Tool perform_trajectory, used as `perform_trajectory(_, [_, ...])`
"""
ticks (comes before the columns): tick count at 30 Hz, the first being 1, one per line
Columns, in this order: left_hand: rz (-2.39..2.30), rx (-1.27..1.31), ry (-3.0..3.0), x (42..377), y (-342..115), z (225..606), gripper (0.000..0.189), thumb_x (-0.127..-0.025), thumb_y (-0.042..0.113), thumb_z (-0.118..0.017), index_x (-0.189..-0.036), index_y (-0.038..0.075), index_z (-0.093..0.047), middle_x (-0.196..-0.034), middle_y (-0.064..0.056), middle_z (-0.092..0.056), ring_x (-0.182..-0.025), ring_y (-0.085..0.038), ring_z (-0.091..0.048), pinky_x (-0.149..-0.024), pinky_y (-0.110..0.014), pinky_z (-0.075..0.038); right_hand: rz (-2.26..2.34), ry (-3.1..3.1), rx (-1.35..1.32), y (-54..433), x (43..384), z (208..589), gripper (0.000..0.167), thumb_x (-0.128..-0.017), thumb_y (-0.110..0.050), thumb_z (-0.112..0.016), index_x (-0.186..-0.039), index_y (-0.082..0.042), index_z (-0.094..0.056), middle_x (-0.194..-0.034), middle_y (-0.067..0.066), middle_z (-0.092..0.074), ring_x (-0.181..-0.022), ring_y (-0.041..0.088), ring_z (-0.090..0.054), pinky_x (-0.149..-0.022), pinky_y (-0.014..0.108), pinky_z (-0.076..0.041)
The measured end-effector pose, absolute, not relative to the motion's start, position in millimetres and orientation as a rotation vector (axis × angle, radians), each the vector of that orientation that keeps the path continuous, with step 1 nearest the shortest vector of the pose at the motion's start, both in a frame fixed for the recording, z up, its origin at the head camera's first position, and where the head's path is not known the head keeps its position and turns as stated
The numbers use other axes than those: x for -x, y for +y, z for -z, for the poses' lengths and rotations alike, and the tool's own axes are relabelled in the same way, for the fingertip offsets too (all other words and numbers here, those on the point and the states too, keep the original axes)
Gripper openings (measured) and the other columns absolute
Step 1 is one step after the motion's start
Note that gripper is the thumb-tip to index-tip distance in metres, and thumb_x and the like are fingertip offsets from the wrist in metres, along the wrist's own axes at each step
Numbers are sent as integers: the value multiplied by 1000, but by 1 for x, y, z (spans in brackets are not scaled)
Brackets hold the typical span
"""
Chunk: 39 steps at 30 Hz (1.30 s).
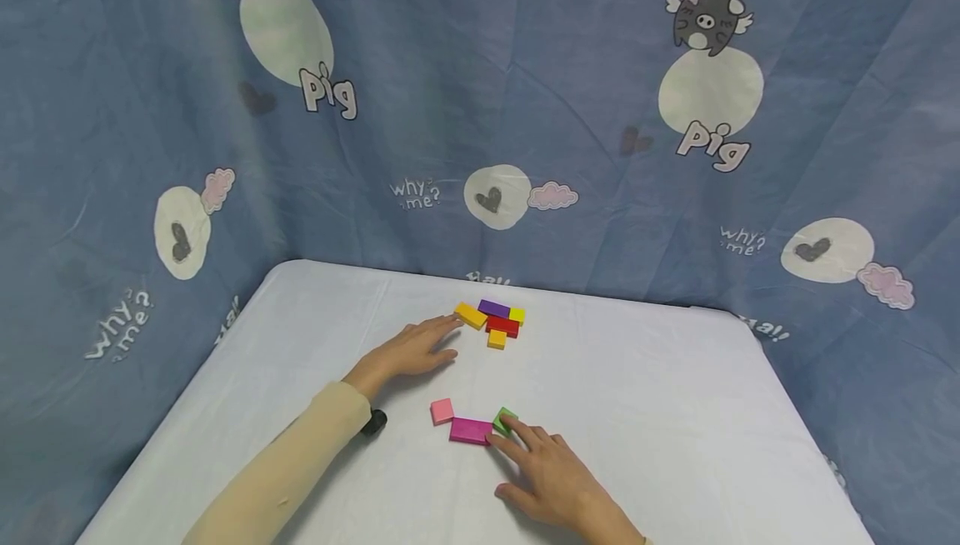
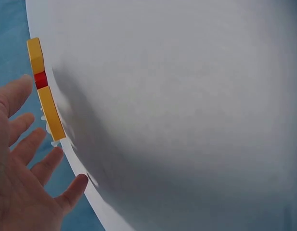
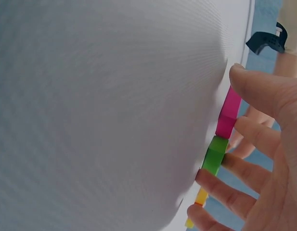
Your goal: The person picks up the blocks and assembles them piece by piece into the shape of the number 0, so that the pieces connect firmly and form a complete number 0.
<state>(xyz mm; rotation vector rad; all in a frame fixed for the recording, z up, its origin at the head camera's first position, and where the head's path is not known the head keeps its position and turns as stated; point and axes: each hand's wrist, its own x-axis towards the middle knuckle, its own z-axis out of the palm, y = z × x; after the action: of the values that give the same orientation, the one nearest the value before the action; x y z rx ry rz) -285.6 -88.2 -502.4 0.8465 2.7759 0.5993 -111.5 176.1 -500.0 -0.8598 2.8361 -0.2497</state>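
My left hand (image 1: 416, 349) stretches its fingers toward the long orange block (image 1: 470, 316) at the far group; whether it touches it is hard to tell. That block lies against a red block (image 1: 502, 327), beside a purple block (image 1: 494, 308), a small yellow block (image 1: 517, 315) and a small orange block (image 1: 497, 340). Nearer, a magenta block (image 1: 470, 431) lies between a pink block (image 1: 442, 412) and a green block (image 1: 506, 420). My right hand (image 1: 551, 478), fingers spread, has its fingertips at the green and magenta blocks, gripping neither. In the right wrist view the green block (image 3: 215, 155) adjoins the magenta one.
The blocks lie on a white-covered table (image 1: 637, 387). A blue printed curtain (image 1: 585, 220) hangs behind its far edge and along both sides. A small black object (image 1: 374, 422) shows under my left forearm, by the cream sleeve (image 1: 300, 453).
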Motion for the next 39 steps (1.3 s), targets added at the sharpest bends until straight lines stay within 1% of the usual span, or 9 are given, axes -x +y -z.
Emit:
perform_trajectory(8, [-588,-830,2771,290,-86,504,63,-99,36,-57,-152,13,-35,-157,-11,-30,-143,-30,-27,-110,-60,-22,258,2839,873,176,111,499,65,-89,-56,-62,-148,-34,-42,-156,1,-33,-127,26,-48,-96,51,-45])
perform_trajectory(13, [-594,-808,2763,292,-86,503,62,-98,35,-58,-152,12,-37,-156,-12,-31,-143,-32,-27,-110,-62,-21,250,2826,863,175,111,501,66,-89,-57,-61,-148,-35,-41,-156,0,-32,-127,25,-48,-96,50,-45])
perform_trajectory(21, [-586,-810,2774,295,-84,502,59,-99,34,-57,-150,11,-39,-155,-10,-33,-142,-31,-28,-110,-62,-22,247,2814,842,174,112,500,65,-88,-58,-62,-147,-36,-43,-155,-1,-33,-126,25,-48,-96,51,-45])
perform_trajectory(27, [-554,-801,2775,297,-82,502,60,-98,35,-57,-151,12,-38,-156,-9,-33,-143,-31,-28,-110,-60,-23,263,2814,851,174,111,498,64,-89,-57,-62,-147,-35,-44,-154,0,-35,-126,25,-48,-96,50,-45])
perform_trajectory(39, [-528,-819,2780,299,-80,502,61,-99,35,-57,-151,11,-37,-156,-9,-31,-143,-31,-28,-110,-60,-23,278,2813,852,176,111,498,64,-90,-57,-60,-148,-35,-42,-155,0,-33,-128,25,-47,-97,51,-44])
